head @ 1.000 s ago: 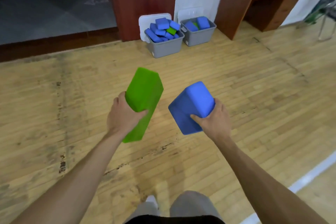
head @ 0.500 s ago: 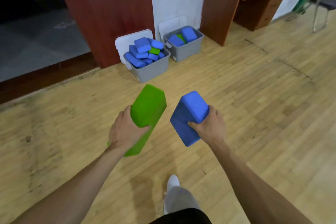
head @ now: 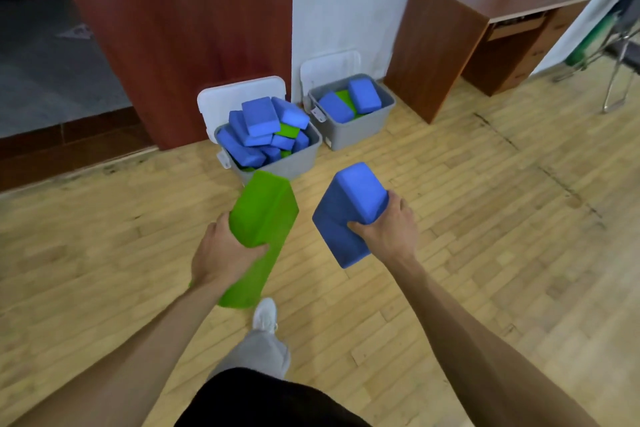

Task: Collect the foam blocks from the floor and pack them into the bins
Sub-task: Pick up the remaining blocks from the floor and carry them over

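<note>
Head view: we see both hands out in front, each carrying one foam block above the wooden floor [head: 485, 253]. Left hand [head: 221, 253] is closed around a green foam block [head: 263, 218], long one, tilted, upper end pointing toward the bins, lower end hanging past the wrist. Right hand [head: 391, 229] is closed around a blue foam block [head: 349, 211], fingers wrapped on its right side, thumb across the front face, block also tilted. The two blocks are near each other but apart. Ahead on the floor, two grey bins side by side against the wall. Left grey bin [head: 294, 166] is heaped with blue blocks [head: 259, 114] above the rim, a few green ones showing between; the green block's top end overlaps its front wall in our view, contact we cannot tell. Right grey bin [head: 363, 128] holds two blue blocks and a green one, lower fill. A white lid [head: 225, 97] stands behind the left bin, another white lid [head: 329, 62] behind the right one. Dark red door [head: 190, 28] behind the left bin, brown wooden desk [head: 467, 28] to the right of the bins. One white shoe [head: 265, 315] and a grey trouser leg [head: 256, 350] below the hands.
</note>
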